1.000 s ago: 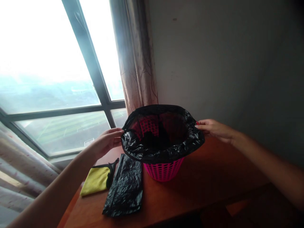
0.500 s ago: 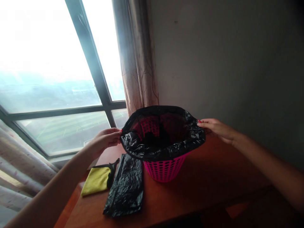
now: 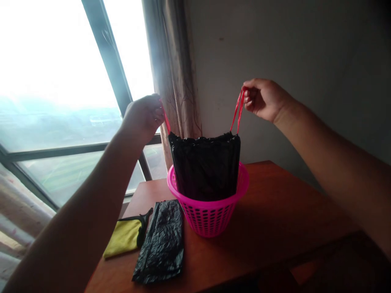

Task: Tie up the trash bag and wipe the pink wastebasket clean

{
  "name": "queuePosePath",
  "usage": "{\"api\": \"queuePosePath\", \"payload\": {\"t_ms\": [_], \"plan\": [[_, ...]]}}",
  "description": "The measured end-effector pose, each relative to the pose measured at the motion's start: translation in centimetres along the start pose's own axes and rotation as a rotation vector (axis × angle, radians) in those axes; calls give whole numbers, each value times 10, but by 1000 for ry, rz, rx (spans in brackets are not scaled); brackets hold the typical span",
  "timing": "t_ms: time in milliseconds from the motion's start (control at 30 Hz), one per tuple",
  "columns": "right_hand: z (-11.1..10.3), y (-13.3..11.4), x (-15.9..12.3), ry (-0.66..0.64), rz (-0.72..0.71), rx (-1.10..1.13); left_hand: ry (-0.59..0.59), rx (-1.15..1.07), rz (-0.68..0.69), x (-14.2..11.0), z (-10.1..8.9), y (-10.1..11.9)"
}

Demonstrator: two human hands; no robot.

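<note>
Head view, centre of frame: pink perforated basket [image 3: 210,211] standing on a reddish-brown wooden table [image 3: 275,219], set back from the table's near edge and nearer its left end than its right. Broad bare tabletop to the right of the basket and in front of it. Grey wall [image 3: 290,61] close behind; curtain [image 3: 177,81] hanging just behind the basket, window [image 3: 61,81] filling the upper left.

Black bin bag [image 3: 206,167] risen out of the basket, its lower part inside the rim, its top gathered into a straight puckered edge well above the rim. Glossy, wrinkled plastic, narrower than the basket mouth. Two red drawstring loops [image 3: 238,110] running up from the bag's top corners, taut.

Left hand [image 3: 143,118], left of centre, closed around the left loop. Right hand [image 3: 264,97], upper right of centre, closed around the right loop, fingers curled.

Lower left: folded black bags [image 3: 161,240] flat on the table, just beside the basket; yellow cloth [image 3: 124,238] further left with a black-handled tool [image 3: 142,224] across it, near the table's left edge.
</note>
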State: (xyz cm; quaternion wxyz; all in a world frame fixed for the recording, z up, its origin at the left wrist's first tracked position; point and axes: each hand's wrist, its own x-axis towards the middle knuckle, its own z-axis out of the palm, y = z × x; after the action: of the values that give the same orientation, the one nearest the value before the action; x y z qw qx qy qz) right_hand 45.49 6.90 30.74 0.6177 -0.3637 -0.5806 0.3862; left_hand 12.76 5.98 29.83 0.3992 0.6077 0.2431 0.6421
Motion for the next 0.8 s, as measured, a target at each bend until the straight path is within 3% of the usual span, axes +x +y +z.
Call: {"api": "queuePosePath", "payload": {"t_ms": [133,300,400,500,567,700,767,800], "plan": [[21,-5,-1,-30,-82,-145,39,0,-9,2,24,-10],[47,16,-19,-134,-311,-349,-13,294,224,-6,37,-28],[62,45,-30,-210,-449,-599,-195,617,381,-16,40,-48],[71,82,-45,-343,-499,-882,-422,956,445,-32,38,-72],[74,105,-58,-482,-447,-963,-576,1100,384,-47,35,-85],[78,141,-83,-843,-126,-938,-927,1156,88,-76,31,-103],[80,149,-90,-934,-38,-934,-991,1138,40,-85,30,-108],[81,149,-91,-931,-49,-951,-968,1134,50,-88,30,-110]]}}
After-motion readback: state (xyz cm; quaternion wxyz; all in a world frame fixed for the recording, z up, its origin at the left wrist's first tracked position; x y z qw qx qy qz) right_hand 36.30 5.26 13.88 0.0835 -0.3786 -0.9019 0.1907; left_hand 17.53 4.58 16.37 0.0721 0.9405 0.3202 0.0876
